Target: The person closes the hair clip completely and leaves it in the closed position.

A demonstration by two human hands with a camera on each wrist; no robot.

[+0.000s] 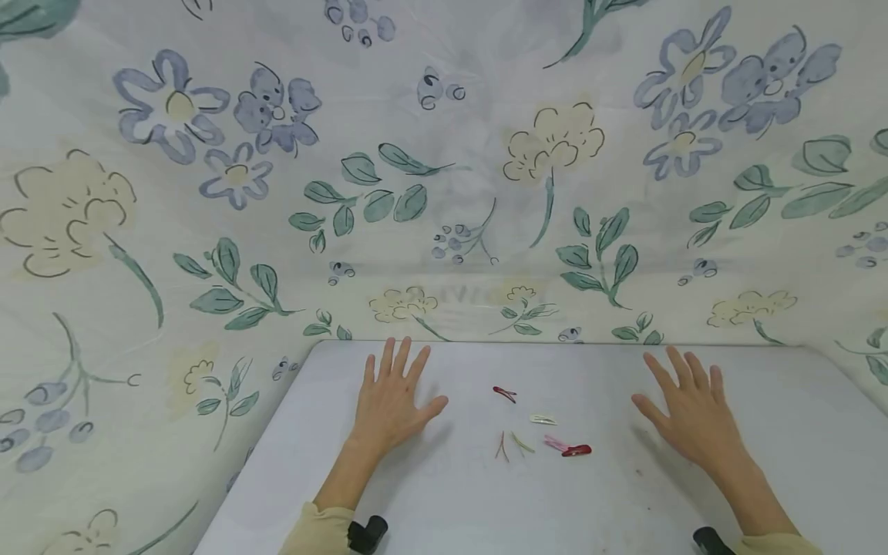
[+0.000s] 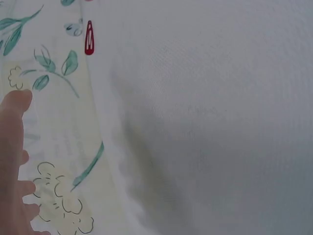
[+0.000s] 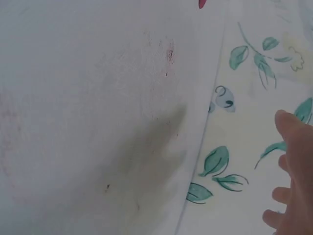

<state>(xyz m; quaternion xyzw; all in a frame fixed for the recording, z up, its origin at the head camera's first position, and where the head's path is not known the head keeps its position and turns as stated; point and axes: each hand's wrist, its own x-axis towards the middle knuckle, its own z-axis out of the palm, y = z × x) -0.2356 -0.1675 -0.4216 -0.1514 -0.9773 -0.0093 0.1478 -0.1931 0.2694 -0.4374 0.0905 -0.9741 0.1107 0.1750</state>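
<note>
Spread wide above the left part of the white table [image 1: 444, 509], my left hand [image 1: 391, 405] holds nothing. My right hand [image 1: 696, 420] hovers over the right part, its fingers also straight and apart. Between them lie several small hair clips: a red snap clip [image 1: 499, 391] farthest back, a whitish clip [image 1: 543, 420], a thin reddish forked one [image 1: 502, 445], a yellow-green one [image 1: 522, 442], and a pink clip [image 1: 554, 442] touching a dark red clip [image 1: 577, 450]. One red snap clip [image 2: 89, 49] shows in the left wrist view.
A floral cloth [image 1: 444, 231] hangs behind the table and down its left side. Black wrist cameras show at the left sleeve [image 1: 315, 532] and the right sleeve [image 1: 773, 545]. Small reddish marks dot the tabletop near the right hand.
</note>
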